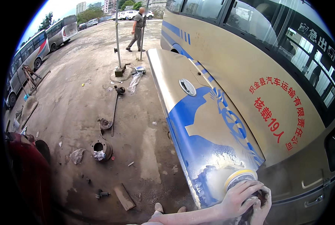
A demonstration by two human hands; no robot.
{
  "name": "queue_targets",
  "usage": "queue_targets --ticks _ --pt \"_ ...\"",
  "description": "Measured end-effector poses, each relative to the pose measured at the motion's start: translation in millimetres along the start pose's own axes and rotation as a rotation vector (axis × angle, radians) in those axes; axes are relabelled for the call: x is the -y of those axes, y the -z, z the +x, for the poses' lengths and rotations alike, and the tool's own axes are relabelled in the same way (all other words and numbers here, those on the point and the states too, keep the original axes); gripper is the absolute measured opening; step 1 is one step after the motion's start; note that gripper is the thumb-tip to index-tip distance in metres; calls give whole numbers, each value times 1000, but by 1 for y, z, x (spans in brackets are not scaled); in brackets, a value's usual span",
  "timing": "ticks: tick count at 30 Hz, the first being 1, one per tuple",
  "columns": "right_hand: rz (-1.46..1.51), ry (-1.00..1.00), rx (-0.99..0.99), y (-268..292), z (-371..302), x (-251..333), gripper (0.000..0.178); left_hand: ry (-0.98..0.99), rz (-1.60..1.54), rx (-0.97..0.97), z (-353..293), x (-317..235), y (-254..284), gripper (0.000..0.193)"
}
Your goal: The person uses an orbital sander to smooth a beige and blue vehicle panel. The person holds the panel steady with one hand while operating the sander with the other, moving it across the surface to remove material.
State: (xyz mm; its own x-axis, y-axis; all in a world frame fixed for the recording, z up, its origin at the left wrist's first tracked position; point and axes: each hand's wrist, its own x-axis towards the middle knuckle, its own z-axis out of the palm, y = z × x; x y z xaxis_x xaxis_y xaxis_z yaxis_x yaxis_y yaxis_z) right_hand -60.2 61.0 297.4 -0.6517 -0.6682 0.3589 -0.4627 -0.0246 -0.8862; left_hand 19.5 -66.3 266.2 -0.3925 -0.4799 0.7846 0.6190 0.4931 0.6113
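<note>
A raised bus side panel (208, 129), gold with blue patterns, slopes down toward me. Its recessed latch (187, 87) sits in the upper half. Against the lower end rests a round disc sander (233, 177) with a yellow-edged pad, around which the paint is worn to pale, dusty patches. My left hand (239, 197) is closed over the sander's top, its forearm reaching in from below. On the far side of the tool my right hand (264, 205) curls round its body. The two hands hide most of the sander.
The parked gold bus (227, 56) stands along the right. A person (138, 30) walks near an upright pole (118, 41). On the ground lie a metal drum (106, 150), a wooden board (124, 197), a small tool (102, 194) and a plastic bag (77, 155). Something red (28, 165) stands at left.
</note>
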Motion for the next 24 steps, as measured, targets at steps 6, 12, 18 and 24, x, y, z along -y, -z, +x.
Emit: queue_targets --ticks 6,12,18,24 --pt "-110 -81 -279 11 -41 10 91 -183 -11 48 11 -1 -42 50" --pt "83 -190 -217 48 -51 -6 66 14 -5 96 11 -9 -86 37" --pt "102 -455 200 51 22 -40 38 330 162 -46 3 26 -83 23" --pt "-345 -275 525 27 69 -51 38 521 229 -108 3 57 -65 27"
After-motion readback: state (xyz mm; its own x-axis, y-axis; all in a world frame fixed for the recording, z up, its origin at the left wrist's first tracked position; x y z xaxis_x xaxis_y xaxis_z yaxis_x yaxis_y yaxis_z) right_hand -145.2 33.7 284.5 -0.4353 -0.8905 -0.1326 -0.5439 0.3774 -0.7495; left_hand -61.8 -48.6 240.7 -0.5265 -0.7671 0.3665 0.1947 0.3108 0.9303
